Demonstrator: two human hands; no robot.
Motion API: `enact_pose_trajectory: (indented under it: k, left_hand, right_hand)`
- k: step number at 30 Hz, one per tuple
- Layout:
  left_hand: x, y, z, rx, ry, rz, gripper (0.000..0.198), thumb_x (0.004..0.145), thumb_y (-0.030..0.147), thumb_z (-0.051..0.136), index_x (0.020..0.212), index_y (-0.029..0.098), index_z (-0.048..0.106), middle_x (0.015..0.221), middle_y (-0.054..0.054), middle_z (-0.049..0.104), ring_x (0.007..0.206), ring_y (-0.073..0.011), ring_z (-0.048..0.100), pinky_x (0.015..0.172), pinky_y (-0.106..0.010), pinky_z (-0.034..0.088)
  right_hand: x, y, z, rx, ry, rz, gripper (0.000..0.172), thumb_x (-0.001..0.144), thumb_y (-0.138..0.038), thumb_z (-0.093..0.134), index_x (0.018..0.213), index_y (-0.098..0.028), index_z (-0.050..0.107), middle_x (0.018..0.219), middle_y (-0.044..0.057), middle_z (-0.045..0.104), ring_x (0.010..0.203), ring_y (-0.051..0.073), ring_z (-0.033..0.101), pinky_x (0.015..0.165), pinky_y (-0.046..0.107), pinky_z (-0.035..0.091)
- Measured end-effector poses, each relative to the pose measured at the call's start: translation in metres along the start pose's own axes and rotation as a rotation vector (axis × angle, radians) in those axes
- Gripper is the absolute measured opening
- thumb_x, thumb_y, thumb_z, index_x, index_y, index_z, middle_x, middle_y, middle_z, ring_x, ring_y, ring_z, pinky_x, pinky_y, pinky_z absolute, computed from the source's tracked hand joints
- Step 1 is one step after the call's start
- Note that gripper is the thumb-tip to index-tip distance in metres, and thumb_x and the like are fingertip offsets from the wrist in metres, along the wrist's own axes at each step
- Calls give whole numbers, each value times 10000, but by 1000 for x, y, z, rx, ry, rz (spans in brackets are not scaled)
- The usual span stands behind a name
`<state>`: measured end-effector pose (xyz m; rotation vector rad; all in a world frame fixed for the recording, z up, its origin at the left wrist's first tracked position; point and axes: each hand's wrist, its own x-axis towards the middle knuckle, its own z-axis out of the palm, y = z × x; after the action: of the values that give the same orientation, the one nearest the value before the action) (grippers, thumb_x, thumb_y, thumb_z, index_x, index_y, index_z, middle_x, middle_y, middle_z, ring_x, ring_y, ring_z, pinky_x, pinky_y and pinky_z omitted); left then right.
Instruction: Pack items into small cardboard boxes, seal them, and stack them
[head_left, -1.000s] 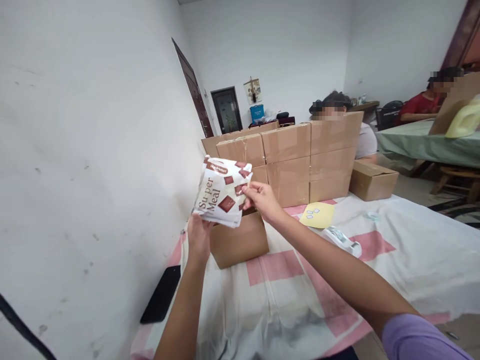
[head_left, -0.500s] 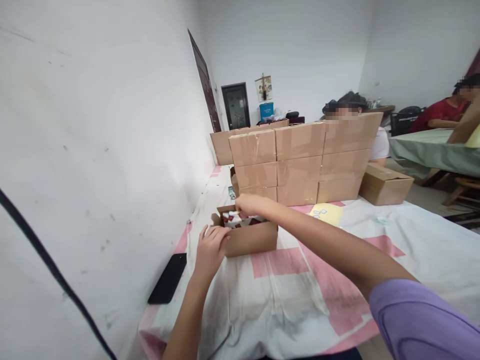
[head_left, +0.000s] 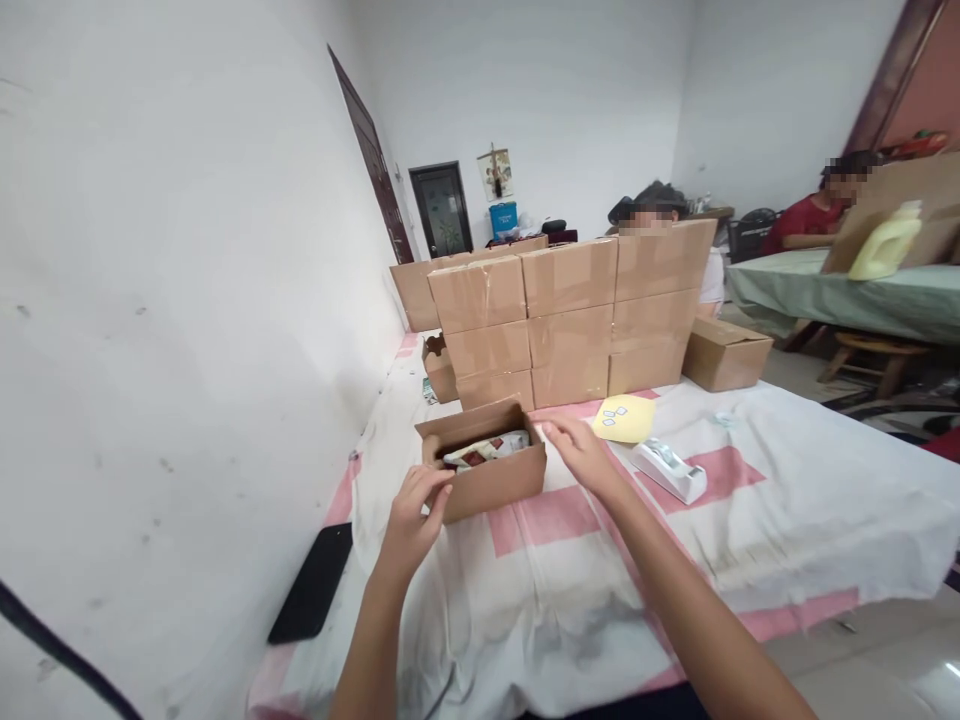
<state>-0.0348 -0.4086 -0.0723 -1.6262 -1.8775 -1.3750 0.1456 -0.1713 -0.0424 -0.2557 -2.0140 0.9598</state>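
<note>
Pretty plain room tbh. Big scuffed white wall runs down the left, with a dark brown panelled door at its far end. On the smooth white far wall there's a black-framed door with a plant design, plus a small hanging picture scroll just right of it. Far right: a green-draped table, low wooden stool by it. Shiny pale tile floor near right, catching a bright glare.
</note>
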Motion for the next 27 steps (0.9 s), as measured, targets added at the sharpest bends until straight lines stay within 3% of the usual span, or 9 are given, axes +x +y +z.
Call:
enact_pose_trajectory:
  k: [3, 8, 11, 13, 15, 17, 20, 24, 27]
  left_hand:
    - [4, 4, 9, -73, 8, -24, 123, 962, 274, 568, 1016, 247, 674, 952, -54, 683, 938, -199, 669, 806, -333, 553]
    - [7, 13, 22, -132, 58, -88, 115, 966, 329, 561, 946, 241, 632, 881, -34, 648, 868, -185, 682, 775, -317, 566]
    - [6, 20, 30, -108, 49, -140, 145, 973, 361, 538, 942, 241, 613, 883, -43, 655, 876, -197, 699, 766, -321, 573]
    - [7, 22, 34, -52, 25, -175, 151, 972, 366, 537, 1016, 250, 623, 999, -70, 669, 1000, -226, 690, 873, -378, 573]
    - [11, 21, 37, 37, 10, -202, 285, 944, 370, 577, 1206, 265, 612, 1275, -126, 611, 1284, -298, 568, 1085, -518, 471]
    - [17, 17, 39, 125, -20, -215, 527, 905, 358, 621, 1414, 273, 516, 1548, -159, 415, 1514, -368, 291, 1208, -636, 277]
    - [27, 12, 42, 205, -127, -211, 702, 883, 283, 603, 1550, 283, 383, 1657, -130, 314, 1580, -401, 75, 1216, -726, 138]
    - [31, 17, 49, 256, -292, -153, 581, 907, 150, 450, 1450, 339, 537, 1459, -61, 609, 1496, -330, 383, 1214, -742, 142]
    - [25, 23, 54, 277, -397, -99, 548, 919, 101, 339, 1286, 325, 679, 1382, -23, 675, 1355, -227, 572, 1226, -573, 327]
  right_hand:
    - [-21, 15, 9, 93, -87, -17, 375, 1042, -432, 446, 1126, -232, 752, 1233, 100, 732, 1189, 268, 648, 1044, 453, 476]
    - [-27, 5, 11, 89, -3, -7, 383, 1060, -393, 417, 992, -225, 755, 1011, 84, 766, 977, 253, 710, 910, 406, 538]
    - [-35, -2, 2, 95, 34, 3, 312, 1045, -346, 446, 1038, -239, 740, 1033, 80, 761, 1008, 254, 711, 924, 404, 546]
    - [-40, -1, -1, 53, 64, 10, 277, 1022, -312, 479, 1176, -261, 703, 1134, 93, 730, 1113, 267, 677, 975, 432, 536]
    - [-43, 7, 0, -14, 123, 23, 404, 976, -274, 528, 1374, -288, 592, 1340, 110, 631, 1322, 288, 551, 1098, 491, 461]
    - [-41, 18, 4, -36, 144, 51, 579, 911, -224, 564, 1480, -301, 487, 1472, 105, 521, 1449, 285, 412, 1190, 523, 361]
    - [-37, 29, 9, 12, 121, 90, 572, 842, -168, 573, 1405, -267, 546, 1373, 101, 578, 1342, 272, 507, 1154, 500, 400]
    - [-38, 25, 9, 8, 197, 38, 94, 875, -209, 611, 928, -215, 688, 955, 64, 653, 956, 243, 630, 888, 402, 525]
    - [-41, 19, 8, -29, 181, 34, 197, 882, -187, 617, 687, -200, 640, 820, 44, 620, 823, 216, 623, 767, 347, 514]
